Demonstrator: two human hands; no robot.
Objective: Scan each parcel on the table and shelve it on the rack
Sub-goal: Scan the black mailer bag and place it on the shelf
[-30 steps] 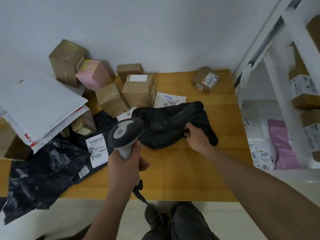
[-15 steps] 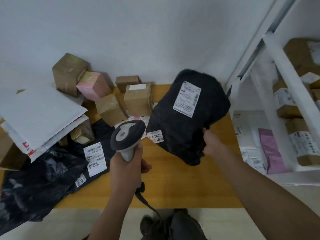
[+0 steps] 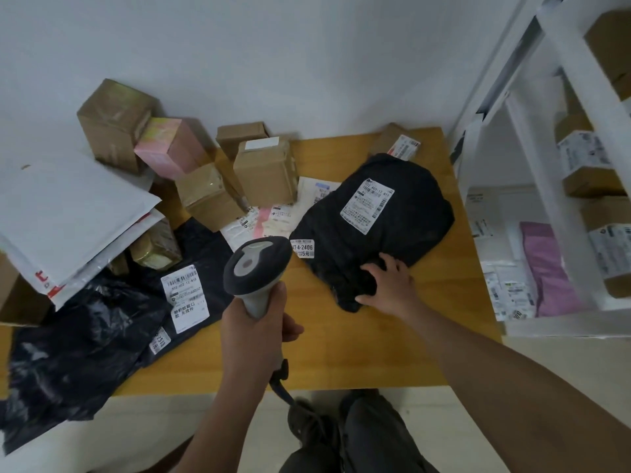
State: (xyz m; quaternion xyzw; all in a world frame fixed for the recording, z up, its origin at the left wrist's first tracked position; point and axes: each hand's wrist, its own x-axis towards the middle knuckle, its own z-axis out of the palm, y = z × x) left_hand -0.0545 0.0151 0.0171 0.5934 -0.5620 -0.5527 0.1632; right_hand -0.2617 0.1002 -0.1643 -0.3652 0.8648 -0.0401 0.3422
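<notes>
A black plastic-bag parcel [image 3: 413, 230] lies on the wooden table [image 3: 375, 346] at the right, with its white shipping label [image 3: 367, 206] facing up. My right hand [image 3: 387, 286] holds the parcel's near edge, fingers curled into the folds and thumb along the rim. My left hand [image 3: 256, 332] grips the handle of a grey barcode scanner [image 3: 256, 265], held upright just left of the parcel, head toward it. The white rack [image 3: 580, 107] stands to the right with boxes and mailers on its shelves.
Several cardboard boxes [image 3: 266, 172] and a pink box [image 3: 167, 148] crowd the table's back left. White mailers [image 3: 65, 213] and black bags [image 3: 85, 339] with labels cover the left side. A small labelled box [image 3: 397, 143] sits behind the parcel. My legs show below the table edge.
The black parcel was lifted and turned over, and now lies on the table label up. The scanner stayed in my left hand.
</notes>
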